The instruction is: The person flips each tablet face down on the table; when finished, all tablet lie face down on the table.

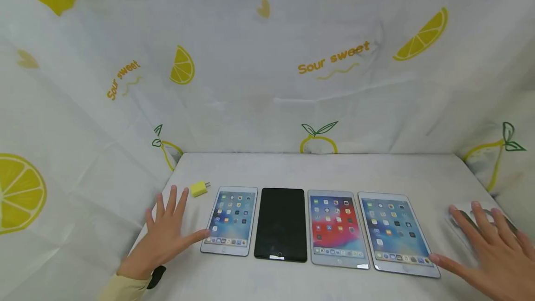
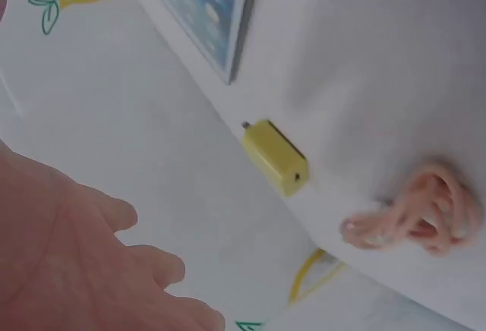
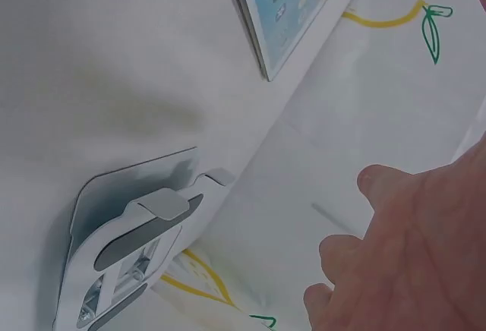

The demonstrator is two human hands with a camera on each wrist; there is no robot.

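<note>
Nearest the lens, right hand (image 1: 497,257), fingers spread apart, gripping nothing, over a silver-grey folding metal stand (image 3: 140,236); thumb tip overlapping the near right corner of the rightmost white-framed blue-screen tablet (image 1: 398,234) in the head view, contact impossible to tell. Left hand (image 1: 163,239) likewise splayed and empty, beside the leftmost white-framed blue-screen tablet (image 1: 230,221). Between these two, black dark-screened tablet (image 1: 281,225) and white-framed red-and-blue-screen tablet (image 1: 338,229), all four flat in a row on the white cloth-covered table (image 1: 317,168). Near the left fingertips, small yellow block-shaped plug adapter (image 1: 198,188); close by, bundled pink cord (image 2: 437,213). Step in hand, by judgement: hands poised, nothing lifted. Next move, probably: fingers lowered and curled round one item, thin tablets best taken by the edges.
</note>
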